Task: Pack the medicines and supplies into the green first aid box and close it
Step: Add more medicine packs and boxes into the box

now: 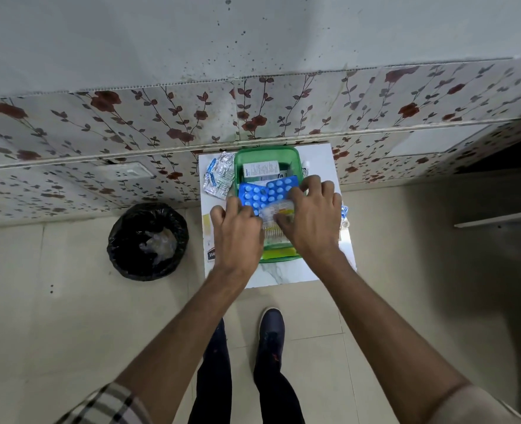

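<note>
The green first aid box (240, 159) stands open on a small white table (320, 154). Inside lie a white medicine carton (260, 169) at the back, two blue blister packs (266, 191) across the middle and a pale strip pack (276, 223) toward the front. My left hand (237, 234) presses down at the box's left front, fingers on the blue blisters. My right hand (312, 218) grips the pale strip pack over the box's right half. Silver and blue blister strips (219, 175) lie on the table left of the box.
A black-lined waste bin (147, 240) stands on the floor left of the table. A small tube (305, 170) and small items (344, 214) sit at the table's right edge. A flowered wall rises directly behind. My legs and dark shoe (271, 325) are below the table.
</note>
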